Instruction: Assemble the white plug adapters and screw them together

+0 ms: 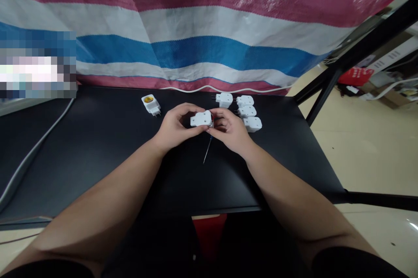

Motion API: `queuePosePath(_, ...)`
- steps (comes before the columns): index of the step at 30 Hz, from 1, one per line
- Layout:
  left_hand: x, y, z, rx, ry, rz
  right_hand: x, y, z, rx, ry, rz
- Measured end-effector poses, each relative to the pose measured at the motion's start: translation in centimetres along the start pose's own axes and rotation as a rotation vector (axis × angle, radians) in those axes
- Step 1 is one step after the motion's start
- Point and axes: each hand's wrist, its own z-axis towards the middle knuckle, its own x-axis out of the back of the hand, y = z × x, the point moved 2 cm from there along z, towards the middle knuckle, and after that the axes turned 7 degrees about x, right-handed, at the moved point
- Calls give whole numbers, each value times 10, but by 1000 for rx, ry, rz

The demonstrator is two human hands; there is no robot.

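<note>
Both sets of fingers on one white housing, mid-counter

White housing (pixel 201 118) is between my two hands, directly in front of me over the counter (pixel 91 152). Whether its underside touches the surface, I cannot tell.

Left fingers (pixel 195 131): narrow, thumb along the near edge, index along the far edge. My reading: this edge grip leaves the upper face uncovered, so its small holes face me. Right fingers (pixel 219 133): narrow too, curled, with thumb and index at the housing's right end. Two-ended support probably stops it from twisting. Something red shows at that end; too small to identify.

Screwdriver-like tool (pixel 207 151): thin metal shaft slants out below the right fingers, tip toward me, a bit of blue above. Gripped or merely lying there, I cannot tell. Either way it is within easy reach.

Right of the hands: four white pieces (pixel 252 124) in a close cluster, three in a rough column, the other just left of the top one. Presumably grouped to leave working room. Gold-lined piece (pixel 149 99) is well apart on the left, gold opening up, which suggests deliberate separation from the cluster.
</note>
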Motion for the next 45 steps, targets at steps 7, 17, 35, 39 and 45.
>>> queuePosePath(7, 0, -4, 1, -5, -18, 16, 0, 0, 0, -19, -5, 9)
queuePosePath(17, 0, 3, -1, -69, -12, 116, 2, -5, 1, -24, -39, 94)
queuePosePath(35, 5, -24, 3, 258, 150, 148, 3, -37, -7, 146, -353, -854)
queuePosePath(39, 4, -26, 3, 304, 129, 155, -1, -38, -11, 76, -497, -906)
queuePosePath(45, 4, -25, 3, 302, 121, 206, -6, -46, -15, 29, -606, -790)
